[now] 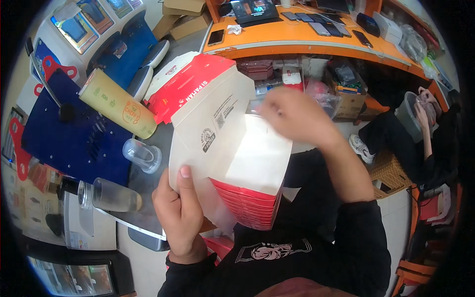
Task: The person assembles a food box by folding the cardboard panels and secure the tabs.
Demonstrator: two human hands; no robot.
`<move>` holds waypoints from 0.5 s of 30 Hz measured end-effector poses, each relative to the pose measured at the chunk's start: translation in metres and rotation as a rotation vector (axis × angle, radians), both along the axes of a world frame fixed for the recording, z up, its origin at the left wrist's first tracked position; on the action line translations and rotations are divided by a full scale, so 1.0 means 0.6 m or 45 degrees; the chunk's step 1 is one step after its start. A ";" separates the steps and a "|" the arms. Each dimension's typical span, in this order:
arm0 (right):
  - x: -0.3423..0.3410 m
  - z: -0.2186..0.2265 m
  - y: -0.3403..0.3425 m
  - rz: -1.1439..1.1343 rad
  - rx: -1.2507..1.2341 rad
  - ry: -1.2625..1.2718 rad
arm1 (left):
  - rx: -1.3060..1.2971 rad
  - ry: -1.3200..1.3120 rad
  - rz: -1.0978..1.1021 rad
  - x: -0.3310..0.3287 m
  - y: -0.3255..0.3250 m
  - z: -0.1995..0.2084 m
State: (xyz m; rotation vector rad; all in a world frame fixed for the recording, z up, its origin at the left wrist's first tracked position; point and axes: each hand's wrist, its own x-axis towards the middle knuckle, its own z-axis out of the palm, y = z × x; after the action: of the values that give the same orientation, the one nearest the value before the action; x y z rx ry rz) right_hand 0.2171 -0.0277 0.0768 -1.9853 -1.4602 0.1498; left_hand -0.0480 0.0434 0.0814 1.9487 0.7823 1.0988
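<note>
A stack of nested paper food boxes [247, 200], white inside with red outer walls, is tilted in front of me. The top box's printed white lid flap [205, 133] stands up on the left. My left hand [180, 213] grips this flap side, its thumb on the inner face and the fingers behind. Over the far right wall of the top box is my right hand [297, 119], its fingers curled in and slightly blurred. Whatever those fingers hold, if anything, is hidden. Behind the stack lie more red and white cartons [193, 81].
On the grey table to the left are a yellow-green paper cup [118, 104], a clear plastic cup [142, 156] and a clear jar [116, 194]. An orange desk [297, 42] with several phones stands beyond. At the right, another person's hands [423, 111] work at a grey bin [406, 116].
</note>
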 end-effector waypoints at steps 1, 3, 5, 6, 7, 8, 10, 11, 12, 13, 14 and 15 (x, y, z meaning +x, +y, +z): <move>0.030 -0.019 0.003 -0.008 -0.109 -0.046 | 0.035 -0.060 0.013 0.003 -0.002 -0.003; 0.066 -0.061 0.030 -0.019 -0.220 -0.084 | 0.068 -0.113 0.023 0.007 -0.005 -0.011; 0.081 -0.081 0.061 0.463 -0.394 0.439 | 0.083 -0.078 0.014 0.007 -0.008 -0.019; 0.082 -0.085 0.073 0.457 -0.393 0.439 | 0.084 -0.079 0.008 0.010 -0.011 -0.024; 0.077 -0.088 0.089 0.522 -0.439 0.304 | 0.098 -0.085 0.005 0.010 -0.017 -0.025; 0.073 -0.089 0.102 0.583 -0.483 0.168 | 0.111 -0.091 0.001 0.008 -0.021 -0.026; 0.070 -0.093 0.123 0.596 -0.543 0.105 | 0.041 -0.045 -0.013 -0.006 -0.024 -0.026; 0.069 -0.095 0.131 0.604 -0.606 0.039 | -0.033 -0.004 -0.030 -0.012 -0.024 -0.026; 0.066 -0.095 0.137 0.603 -0.604 0.043 | -0.032 0.000 -0.032 -0.014 -0.021 -0.028; 0.063 -0.095 0.143 0.632 -0.643 0.013 | 0.007 0.025 -0.043 -0.018 -0.018 -0.033; 0.061 -0.095 0.146 0.660 -0.682 -0.017 | 0.045 0.051 -0.056 -0.019 -0.016 -0.035; 0.060 -0.092 0.145 0.661 -0.684 -0.017 | 0.044 0.051 -0.055 -0.018 -0.018 -0.034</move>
State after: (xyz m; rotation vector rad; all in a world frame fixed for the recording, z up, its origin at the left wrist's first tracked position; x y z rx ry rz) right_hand 0.2534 0.0591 0.0216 -1.9385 -2.0797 0.8286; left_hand -0.0591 0.0326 0.0607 2.0128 0.7440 1.0566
